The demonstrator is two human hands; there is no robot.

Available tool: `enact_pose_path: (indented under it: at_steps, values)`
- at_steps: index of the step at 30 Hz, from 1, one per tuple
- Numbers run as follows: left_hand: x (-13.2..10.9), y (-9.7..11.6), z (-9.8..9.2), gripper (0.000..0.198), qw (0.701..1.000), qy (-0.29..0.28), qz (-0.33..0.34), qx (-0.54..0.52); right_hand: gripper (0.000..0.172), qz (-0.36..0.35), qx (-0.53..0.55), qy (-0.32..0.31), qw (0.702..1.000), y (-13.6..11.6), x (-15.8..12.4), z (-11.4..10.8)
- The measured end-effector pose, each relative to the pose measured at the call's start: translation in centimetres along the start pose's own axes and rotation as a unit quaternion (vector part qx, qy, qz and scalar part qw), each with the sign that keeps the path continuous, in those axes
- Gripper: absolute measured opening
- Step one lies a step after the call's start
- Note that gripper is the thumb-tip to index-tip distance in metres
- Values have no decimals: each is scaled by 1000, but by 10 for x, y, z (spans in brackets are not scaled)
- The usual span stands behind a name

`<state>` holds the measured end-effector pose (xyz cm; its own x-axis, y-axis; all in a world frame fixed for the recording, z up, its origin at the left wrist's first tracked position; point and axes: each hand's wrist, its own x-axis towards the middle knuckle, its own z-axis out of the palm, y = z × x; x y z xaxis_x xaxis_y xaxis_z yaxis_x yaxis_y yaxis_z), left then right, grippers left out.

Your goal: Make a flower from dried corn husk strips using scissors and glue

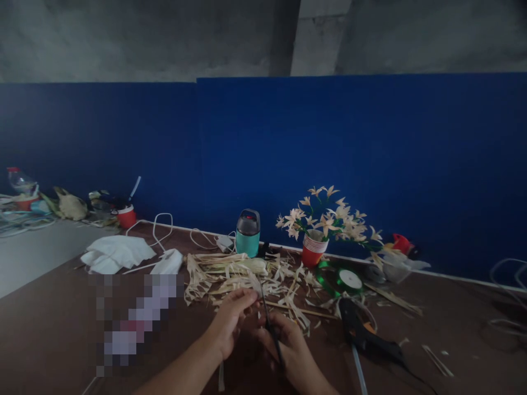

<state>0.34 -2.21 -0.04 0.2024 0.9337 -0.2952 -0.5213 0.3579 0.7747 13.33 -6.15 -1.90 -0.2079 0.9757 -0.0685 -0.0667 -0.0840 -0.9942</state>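
In the head view, my left hand (234, 315) pinches a pale piece of dried corn husk (252, 281) between thumb and fingers. My right hand (286, 340) is closed round a pair of scissors (270, 323) with dark handles. The narrow blades point up and away, right beside the husk; whether they touch it I cannot tell. Just beyond both hands lies a loose heap of dried husk strips (222, 266). A thin stick (304, 310) lies on the brown table to the right of the heap.
Behind the heap stands a teal device (247, 241) with a dark top. Husk flowers (327, 222) fill a red paper cup (313, 253). On the right lie a green ribbon spool (349, 280) and a black glue gun (366, 334). White cloth (117, 254) and cables lie left.
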Motion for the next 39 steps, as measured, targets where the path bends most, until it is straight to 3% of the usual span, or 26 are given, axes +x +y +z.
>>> enact_pose_path:
  at_steps: [7, 16, 28, 39]
  values:
    - [4, 3, -5, 17, 999, -4, 16, 35, 46, 16, -29, -4, 999, -6, 0, -4]
    - [2, 13, -5, 14, 997, -58, 16, 44, 48, 47, -44, -3, 998, -22, -2, -5]
    - [4, 16, -7, 17, 995, -74, 22, 60, 50, 45, -60, -37, 997, -13, 1, -14]
    - [1, 14, -3, 21, 995, -70, 11, 64, 52, 52, -65, -20, 996, -14, 1, -11]
